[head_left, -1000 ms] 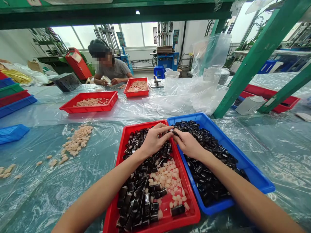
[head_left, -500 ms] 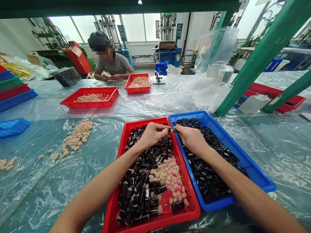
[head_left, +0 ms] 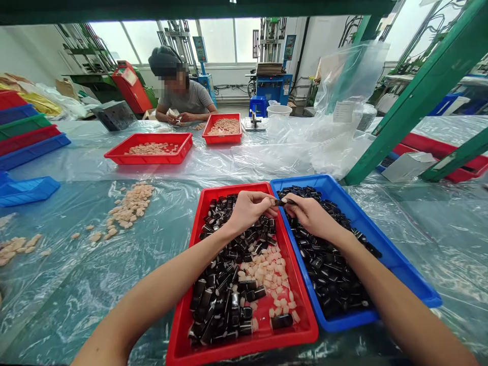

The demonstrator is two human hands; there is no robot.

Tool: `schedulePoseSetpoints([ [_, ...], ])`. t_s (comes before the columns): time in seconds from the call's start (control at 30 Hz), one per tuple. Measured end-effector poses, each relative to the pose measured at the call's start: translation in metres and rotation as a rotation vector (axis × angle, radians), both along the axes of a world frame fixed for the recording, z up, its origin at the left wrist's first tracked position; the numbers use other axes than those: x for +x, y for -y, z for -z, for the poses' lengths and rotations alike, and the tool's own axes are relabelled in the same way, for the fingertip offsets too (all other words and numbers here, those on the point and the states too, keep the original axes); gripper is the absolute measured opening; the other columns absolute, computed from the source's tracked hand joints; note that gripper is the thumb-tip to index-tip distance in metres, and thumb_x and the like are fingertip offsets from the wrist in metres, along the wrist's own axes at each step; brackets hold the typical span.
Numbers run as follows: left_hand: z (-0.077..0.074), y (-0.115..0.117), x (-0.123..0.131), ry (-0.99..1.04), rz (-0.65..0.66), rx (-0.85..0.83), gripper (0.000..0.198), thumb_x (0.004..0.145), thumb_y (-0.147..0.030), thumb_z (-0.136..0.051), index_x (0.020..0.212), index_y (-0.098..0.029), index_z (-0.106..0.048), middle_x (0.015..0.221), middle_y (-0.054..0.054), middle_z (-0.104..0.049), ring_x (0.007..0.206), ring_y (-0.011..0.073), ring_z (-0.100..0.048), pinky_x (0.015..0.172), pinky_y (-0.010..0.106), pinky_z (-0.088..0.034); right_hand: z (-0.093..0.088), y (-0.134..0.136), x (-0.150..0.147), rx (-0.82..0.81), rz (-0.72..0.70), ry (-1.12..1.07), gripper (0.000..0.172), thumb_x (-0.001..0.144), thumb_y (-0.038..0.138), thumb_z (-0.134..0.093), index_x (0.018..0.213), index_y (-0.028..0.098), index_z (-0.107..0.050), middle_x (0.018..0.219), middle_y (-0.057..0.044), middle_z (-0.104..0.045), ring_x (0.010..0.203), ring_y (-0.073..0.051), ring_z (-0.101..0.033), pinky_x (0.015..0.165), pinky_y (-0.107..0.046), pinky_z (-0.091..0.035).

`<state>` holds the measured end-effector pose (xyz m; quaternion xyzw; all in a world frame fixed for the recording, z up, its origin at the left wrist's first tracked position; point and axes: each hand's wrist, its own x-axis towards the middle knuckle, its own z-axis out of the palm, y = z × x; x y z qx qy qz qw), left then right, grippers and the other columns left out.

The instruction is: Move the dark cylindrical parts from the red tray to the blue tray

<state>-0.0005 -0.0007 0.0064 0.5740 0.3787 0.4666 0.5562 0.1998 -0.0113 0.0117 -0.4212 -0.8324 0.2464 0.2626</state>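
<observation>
Over the divide between two trays, both my hands meet at their fingertips. My left hand [head_left: 251, 209] pinches a small black piece [head_left: 279, 203] with a pale spot at its end. Facing it, my right hand [head_left: 313, 217] is closed on a thin dark piece [head_left: 291, 202], mostly hidden by the fingers. Below my left hand, a red tray [head_left: 309, 331] holds glossy black pieces [head_left: 217, 300] and a heap of small pale pieces [head_left: 272, 269]. Under my right hand, a blue tray [head_left: 421, 292] is filled with similar black pieces [head_left: 324, 274].
Pale oval pieces [head_left: 131, 206] lie loose on the plastic-covered table. Farther back are two red trays [head_left: 152, 158] [head_left: 223, 140] of pale pieces, and a person [head_left: 186, 96] working with both hands. A green post [head_left: 404, 107] slants up on the right beside clear plastic bags [head_left: 335, 137].
My view has turned slightly left, so the scene sits farther right. My hands remain together; my right fingers have shifted slightly around the dark piece.
</observation>
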Motion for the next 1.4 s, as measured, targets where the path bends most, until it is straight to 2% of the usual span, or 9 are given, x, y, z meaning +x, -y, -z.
schedulePoseSetpoints([
  [0.2, -0.007, 0.001, -0.011, -0.212, 0.231, 0.076, 0.022, 0.081, -0.026, -0.06, 0.072, -0.011, -0.074, 0.061, 0.005, -0.07, 0.053, 0.0126, -0.066, 0.053, 0.024, -0.057, -0.001, -0.007, 0.025, -0.086, 0.101, 0.102, 0.028, 0.099, 0.039, -0.037, 0.09, 0.022, -0.057, 0.068, -0.001, -0.062, 0.058, -0.017, -0.054, 0.059, -0.029, -0.04],
  [0.3, -0.009, 0.003, -0.013, -0.365, 0.224, 0.195, 0.024, 0.083, -0.024, -0.056, 0.078, -0.012, -0.076, 0.058, 0.003, -0.067, 0.049, 0.0101, -0.059, 0.049, 0.021, -0.05, 0.006, -0.013, 0.035, -0.084, 0.148, 0.161, 0.031, 0.098, 0.042, -0.04, 0.111, 0.024, -0.061, 0.096, -0.007, -0.072, 0.082, -0.024, -0.066, 0.073, -0.035, -0.047],
  [0.4, -0.005, 0.002, -0.011, -0.402, 0.129, 0.318, 0.03, 0.086, -0.026, -0.055, 0.105, -0.012, -0.074, 0.064, 0.002, -0.068, 0.05, 0.0093, -0.056, 0.049, 0.022, -0.046, 0.01, -0.012, 0.033, -0.063, 0.163, 0.139, 0.035, 0.098, 0.042, -0.042, 0.123, 0.025, -0.059, 0.125, -0.009, -0.066, 0.109, -0.029, -0.063, 0.09, -0.041, -0.046],
  [0.5, -0.001, -0.001, -0.011, -0.427, 0.115, 0.442, 0.037, 0.087, -0.028, -0.058, 0.12, -0.016, -0.068, 0.078, 0.005, -0.072, 0.061, 0.0115, -0.06, 0.056, 0.023, -0.048, 0.006, -0.005, 0.02, -0.114, 0.071, 0.128, 0.035, 0.1, 0.044, -0.038, 0.114, 0.024, -0.064, 0.115, -0.008, -0.07, 0.098, -0.027, -0.065, 0.085, -0.04, -0.048],
  [0.6, 0.001, -0.001, -0.011, -0.413, 0.163, 0.532, 0.03, 0.088, -0.028, -0.058, 0.113, -0.018, -0.073, 0.089, 0.007, -0.075, 0.071, 0.0135, -0.063, 0.062, 0.024, -0.048, 0.002, 0.003, 0.007, -0.137, -0.028, 0.105, 0.035, 0.101, 0.042, -0.036, 0.115, 0.025, -0.064, 0.111, -0.006, -0.071, 0.093, -0.026, -0.066, 0.082, -0.038, -0.047],
  [0.9, 0.0, 0.003, -0.008, -0.398, 0.163, 0.431, 0.033, 0.084, -0.025, -0.058, 0.107, -0.01, -0.076, 0.071, 0.007, -0.072, 0.054, 0.01, -0.052, 0.049, 0.021, -0.04, 0.005, 0.009, -0.003, -0.07, -0.018, 0.224, 0.034, 0.102, 0.034, -0.036, 0.106, 0.021, -0.067, 0.091, -0.008, -0.074, 0.075, -0.023, -0.067, 0.066, -0.031, -0.042],
  [1.17, -0.005, 0.003, -0.011, -0.459, 0.181, 0.381, 0.033, 0.078, -0.019, -0.056, 0.1, -0.012, -0.079, 0.057, 0.001, -0.064, 0.046, 0.0055, -0.036, 0.043, 0.019, -0.027, 0.002, 0.01, -0.006, -0.045, -0.002, 0.396, 0.032, 0.102, 0.029, -0.037, 0.118, 0.02, -0.064, 0.104, -0.009, -0.074, 0.091, -0.025, -0.069, 0.073, -0.03, -0.044],
  [1.27, -0.002, 0.002, -0.011, -0.454, 0.181, 0.355, 0.032, 0.077, -0.019, -0.057, 0.099, -0.012, -0.079, 0.061, 0.002, -0.068, 0.047, 0.0059, -0.04, 0.044, 0.019, -0.03, 0.001, 0.011, -0.008, -0.015, 0.016, 0.46, 0.031, 0.102, 0.027, -0.037, 0.118, 0.02, -0.062, 0.105, -0.009, -0.073, 0.091, -0.025, -0.069, 0.071, -0.029, -0.042],
  [1.4, 0.004, -0.001, -0.011, -0.421, 0.218, 0.317, 0.029, 0.073, -0.017, -0.061, 0.095, -0.011, -0.079, 0.077, 0.006, -0.074, 0.06, 0.0095, -0.056, 0.056, 0.021, -0.045, 0.002, 0.012, -0.011, 0.011, 0.043, 0.567, 0.025, 0.102, 0.023, -0.037, 0.109, 0.017, -0.06, 0.095, -0.009, -0.073, 0.082, -0.023, -0.069, 0.062, -0.028, -0.036],
])
